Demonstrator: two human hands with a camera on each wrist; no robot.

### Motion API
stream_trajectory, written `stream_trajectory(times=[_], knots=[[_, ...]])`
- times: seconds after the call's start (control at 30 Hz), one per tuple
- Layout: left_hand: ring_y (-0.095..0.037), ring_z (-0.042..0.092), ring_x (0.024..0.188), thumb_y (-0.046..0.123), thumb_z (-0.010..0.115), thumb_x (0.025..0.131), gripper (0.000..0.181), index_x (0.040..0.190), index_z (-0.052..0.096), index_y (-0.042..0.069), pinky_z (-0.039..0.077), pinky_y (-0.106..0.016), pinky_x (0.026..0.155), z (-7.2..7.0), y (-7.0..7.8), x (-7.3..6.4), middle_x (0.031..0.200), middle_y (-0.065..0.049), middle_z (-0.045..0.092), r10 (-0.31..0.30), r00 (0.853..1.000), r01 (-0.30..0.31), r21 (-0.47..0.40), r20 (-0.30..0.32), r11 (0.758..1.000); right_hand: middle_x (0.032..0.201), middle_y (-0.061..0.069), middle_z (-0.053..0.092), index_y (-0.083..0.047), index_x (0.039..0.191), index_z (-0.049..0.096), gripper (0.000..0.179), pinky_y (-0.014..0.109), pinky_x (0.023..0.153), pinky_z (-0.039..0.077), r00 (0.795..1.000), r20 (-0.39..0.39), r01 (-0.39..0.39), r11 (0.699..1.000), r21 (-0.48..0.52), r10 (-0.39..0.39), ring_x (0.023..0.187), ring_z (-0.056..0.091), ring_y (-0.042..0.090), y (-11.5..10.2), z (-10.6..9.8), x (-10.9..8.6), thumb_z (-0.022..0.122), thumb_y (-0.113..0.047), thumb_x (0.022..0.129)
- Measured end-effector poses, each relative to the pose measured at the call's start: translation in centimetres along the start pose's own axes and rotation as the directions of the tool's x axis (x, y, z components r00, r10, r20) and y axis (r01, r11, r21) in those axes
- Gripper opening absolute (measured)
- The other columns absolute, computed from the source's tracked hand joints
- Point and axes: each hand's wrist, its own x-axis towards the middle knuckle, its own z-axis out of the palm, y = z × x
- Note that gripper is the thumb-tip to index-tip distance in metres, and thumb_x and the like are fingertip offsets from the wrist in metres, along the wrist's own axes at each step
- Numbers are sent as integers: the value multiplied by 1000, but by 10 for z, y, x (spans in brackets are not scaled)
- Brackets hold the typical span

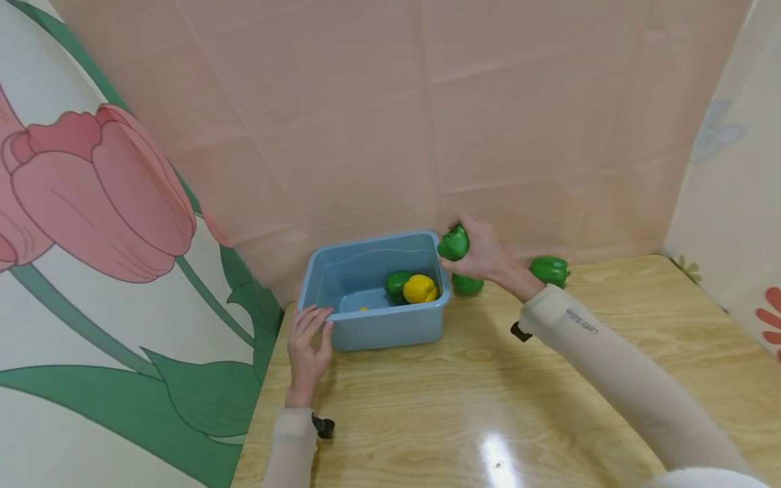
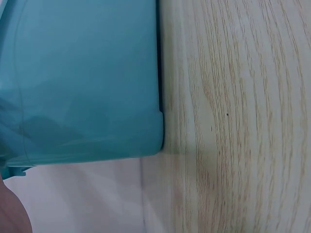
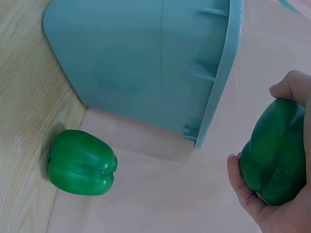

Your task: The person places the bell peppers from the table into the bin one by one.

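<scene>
My right hand (image 1: 485, 252) holds a green bell pepper (image 1: 454, 242), raised beside the right rim of a blue plastic bin (image 1: 384, 331). In the right wrist view, the thumb and fingers curl round this pepper (image 3: 274, 153). My left hand (image 1: 310, 349) grips the bin's front left corner, fingers over the rim and thumb against the front. Inside the bin, a yellow bell pepper (image 1: 420, 289) lies against a green one (image 1: 396, 285). A small bit of yellow (image 1: 364, 310) shows behind the front wall.
On the wooden table (image 1: 415, 407), a green bell pepper (image 1: 468, 285) lies just right of the bin, below my right hand. Another green pepper (image 1: 550, 270) lies farther right near the back edge. A pink cloth backdrop (image 1: 342, 135) rises behind the table.
</scene>
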Motion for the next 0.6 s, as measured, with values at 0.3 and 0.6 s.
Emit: stream_trajectory(times=[0.3,0.6], knots=[[-41,65,123,-1,75,94,30,121,81,12,33,-78,114,3,0,2,115,-12,79,20,1000,-20,-19,-16,1000,100,11,65,-10,119,58,57,37,60,56,1000,-14,18,998,62,-17,77,63,26,-12,9,6,91,-29,76],[-40,65,123,-1,75,94,30,120,81,12,31,-79,116,1,0,2,114,-11,79,17,1000,-17,-10,-17,1000,100,9,63,-11,118,56,59,36,62,54,999,-6,37,998,55,-37,81,60,26,-23,22,12,91,-31,75]])
